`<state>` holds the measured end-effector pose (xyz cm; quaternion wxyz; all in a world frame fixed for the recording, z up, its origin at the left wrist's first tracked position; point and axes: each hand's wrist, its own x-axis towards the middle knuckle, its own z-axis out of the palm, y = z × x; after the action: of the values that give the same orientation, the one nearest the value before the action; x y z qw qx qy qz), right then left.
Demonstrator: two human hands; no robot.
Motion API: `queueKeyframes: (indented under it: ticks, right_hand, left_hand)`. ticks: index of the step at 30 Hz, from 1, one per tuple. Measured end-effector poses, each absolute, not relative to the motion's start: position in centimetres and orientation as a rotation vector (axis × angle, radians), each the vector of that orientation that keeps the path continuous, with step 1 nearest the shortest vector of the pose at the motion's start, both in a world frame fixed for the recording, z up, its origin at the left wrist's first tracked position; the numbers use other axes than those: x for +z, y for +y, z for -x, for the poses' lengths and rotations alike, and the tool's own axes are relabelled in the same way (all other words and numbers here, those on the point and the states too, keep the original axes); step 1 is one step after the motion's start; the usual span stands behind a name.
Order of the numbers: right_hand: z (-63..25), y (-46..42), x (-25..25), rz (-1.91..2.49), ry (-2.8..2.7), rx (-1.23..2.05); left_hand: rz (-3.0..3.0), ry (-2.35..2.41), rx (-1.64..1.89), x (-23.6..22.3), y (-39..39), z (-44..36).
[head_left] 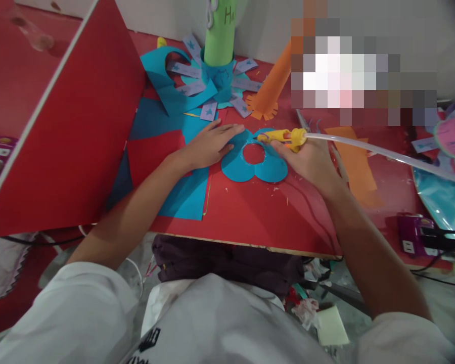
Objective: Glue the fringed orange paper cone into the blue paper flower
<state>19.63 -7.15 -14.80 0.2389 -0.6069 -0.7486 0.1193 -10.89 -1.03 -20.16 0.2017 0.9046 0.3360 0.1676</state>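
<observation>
A blue flower-shaped paper cutout (238,167) with a round hole in its middle lies flat on the red board. My right hand (307,159) is closed around a yellow hot glue gun (276,135), and a long clear glue stick (364,145) runs out of its back to the right. The gun's nozzle is over the cutout, just above the hole; I cannot tell whether it touches the paper. My left hand (212,144) rests with fingers stretched out, its fingertips at the cutout's upper left petal.
Blue sheets (185,202) and a red sheet (155,156) lie at left beside an upright red panel (79,126). Behind stand a green paper tube (219,35) in a blue base and an orange paper cone (271,86). Orange paper (354,162) and a purple box (413,235) lie right.
</observation>
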Motion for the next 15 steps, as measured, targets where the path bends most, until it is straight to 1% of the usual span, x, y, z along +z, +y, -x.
queueKeyframes:
  ticks: [3,6,15]
  right_hand:
    - [-19.3,-6.6,-15.7,1.695,-2.051,0.193]
    - [-18.9,-6.4,-16.0,1.684,-2.052,0.153]
    - [-18.0,-7.1,-15.9,1.674,-2.048,0.195]
  left_hand:
    - [-2.51,0.93,0.471,-20.0,-1.1,10.9]
    - [-2.514,0.918,0.464,-19.9,-1.2,10.9]
    - [-2.575,0.914,0.449,-20.1,-1.2,11.0]
